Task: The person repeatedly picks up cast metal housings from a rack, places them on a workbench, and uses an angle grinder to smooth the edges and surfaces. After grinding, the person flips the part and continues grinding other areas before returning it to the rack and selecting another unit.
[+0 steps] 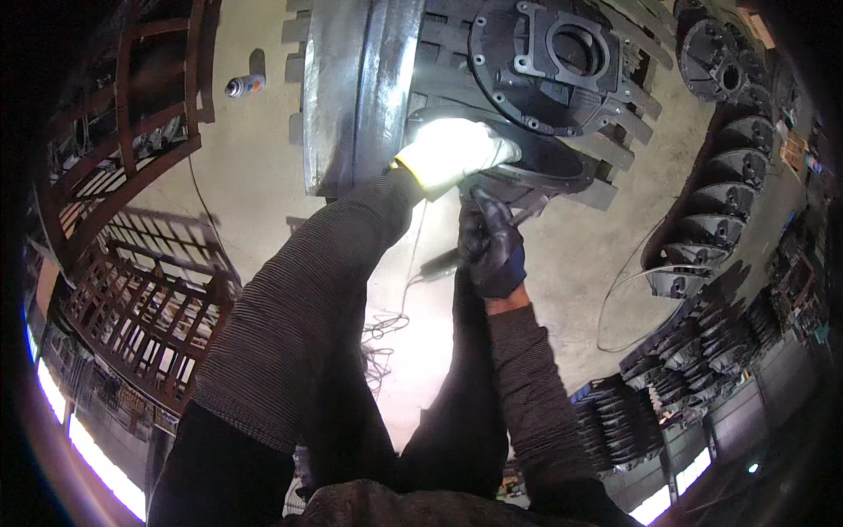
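A large dark cast metal housing (544,61) with a round flange and a square opening lies on a wooden pallet (615,193). My left hand (457,154), in a white glove with a yellow cuff, rests flat on the near rim of the housing. Just below it my right hand (490,246), in a dark glove, grips a slim dark hand tool (443,261) whose tip points at the rim's underside. The tool's working end is hidden behind my hands.
A grey metal beam (351,88) runs beside the housing. A spray can (244,85) lies on the concrete floor. Rust-coloured metal frames (140,299) stand at left. Rows of dark cast parts (729,184) line the right. A thin cable (615,299) loops across the floor.
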{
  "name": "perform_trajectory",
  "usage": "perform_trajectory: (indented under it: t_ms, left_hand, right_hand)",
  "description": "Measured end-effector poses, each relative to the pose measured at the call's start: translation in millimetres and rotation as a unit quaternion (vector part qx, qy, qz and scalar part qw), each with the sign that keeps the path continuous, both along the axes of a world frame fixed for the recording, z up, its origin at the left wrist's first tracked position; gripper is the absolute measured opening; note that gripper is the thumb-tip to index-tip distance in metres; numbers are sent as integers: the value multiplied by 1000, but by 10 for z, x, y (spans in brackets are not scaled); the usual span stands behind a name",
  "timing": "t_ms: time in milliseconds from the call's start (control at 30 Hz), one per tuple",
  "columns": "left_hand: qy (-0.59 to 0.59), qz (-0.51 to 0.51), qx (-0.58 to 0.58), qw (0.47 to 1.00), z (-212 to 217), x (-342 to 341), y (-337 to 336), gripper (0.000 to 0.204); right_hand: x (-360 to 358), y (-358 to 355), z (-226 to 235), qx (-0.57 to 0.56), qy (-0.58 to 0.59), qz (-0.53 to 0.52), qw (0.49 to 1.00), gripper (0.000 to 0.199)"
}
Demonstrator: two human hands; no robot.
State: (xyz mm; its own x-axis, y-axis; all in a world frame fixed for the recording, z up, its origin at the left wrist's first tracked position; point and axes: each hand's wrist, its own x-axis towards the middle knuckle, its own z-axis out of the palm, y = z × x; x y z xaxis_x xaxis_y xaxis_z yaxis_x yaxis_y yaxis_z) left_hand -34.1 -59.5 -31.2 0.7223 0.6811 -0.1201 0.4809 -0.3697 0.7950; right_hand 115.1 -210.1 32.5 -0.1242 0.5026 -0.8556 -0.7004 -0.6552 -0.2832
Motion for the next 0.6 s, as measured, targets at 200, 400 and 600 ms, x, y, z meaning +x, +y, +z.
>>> perform_trajectory:
  t_ms: [200, 400, 600]
  left_hand:
    - [-15, 38, -25, 999, 91, -1, 18, 27]
    - [15, 9, 45, 999, 116, -4, 13, 29]
    - [31, 15, 66, 997, 141, 5, 82, 27]
  right_hand:
    - [-97, 53, 631, 32, -210, 190, 959, 42]
    - [503, 667, 930, 295, -268, 868, 297, 36]
    - [244, 346, 1142, -19, -209, 604, 769, 49]
